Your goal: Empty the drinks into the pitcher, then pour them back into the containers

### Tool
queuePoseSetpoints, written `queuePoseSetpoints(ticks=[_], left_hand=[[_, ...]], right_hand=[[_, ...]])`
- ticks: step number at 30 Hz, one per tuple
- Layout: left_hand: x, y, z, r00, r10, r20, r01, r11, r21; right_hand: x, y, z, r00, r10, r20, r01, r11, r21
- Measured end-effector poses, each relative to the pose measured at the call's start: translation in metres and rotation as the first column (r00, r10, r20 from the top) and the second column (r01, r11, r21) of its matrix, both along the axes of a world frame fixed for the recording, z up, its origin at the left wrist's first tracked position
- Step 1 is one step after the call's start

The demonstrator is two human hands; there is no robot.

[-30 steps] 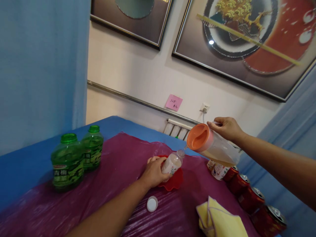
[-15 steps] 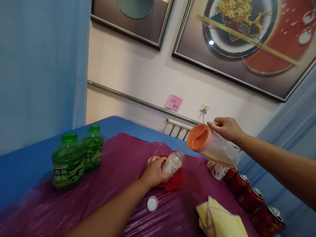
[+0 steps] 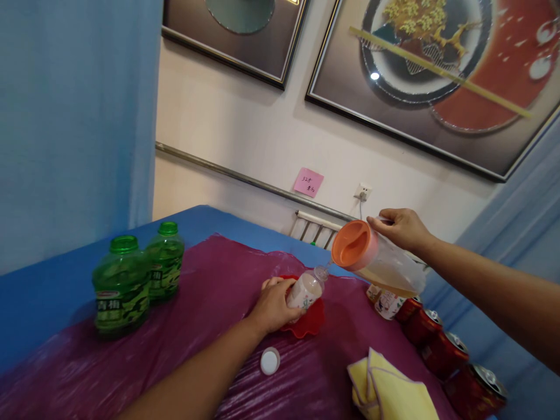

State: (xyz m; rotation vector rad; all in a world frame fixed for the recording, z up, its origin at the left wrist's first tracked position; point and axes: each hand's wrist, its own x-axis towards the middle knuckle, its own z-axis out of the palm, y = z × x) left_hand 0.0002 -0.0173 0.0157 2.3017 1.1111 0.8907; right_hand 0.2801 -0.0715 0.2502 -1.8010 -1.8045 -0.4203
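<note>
My left hand is wrapped round a small clear bottle with a printed label, tilted to the right over a red scalloped dish. Cloudy pale liquid shows inside the bottle. In my right hand is the handle of a clear plastic pitcher with an orange lid. The pitcher lies almost on its side, its lid end at the bottle's mouth, and pale yellowish liquid rests along its lower side. A thin trickle shows between lid and bottle mouth. A white cap lies on the purple plastic sheet.
Two green bottles without caps stand at the left. Along the right edge are several red cans in a row, with a printed cup behind them. A folded yellow cloth lies at the front right. Blue curtains hang at both sides.
The liquid in the small bottle seems slightly higher, and the trickle at its mouth is a little plainer. Both hands, the bottle and the pitcher stay almost where they were.
</note>
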Motion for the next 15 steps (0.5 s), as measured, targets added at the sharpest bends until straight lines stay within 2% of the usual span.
queuePoseSetpoints(ticks=[15], left_hand=[[-0.0001, -0.0009, 0.0003, 1.000, -0.007, -0.004, 0.007, 1.000, -0.024]], right_hand=[[-0.0042, 0.0000, 0.0007, 1.000, -0.015, -0.025, 0.015, 1.000, -0.024]])
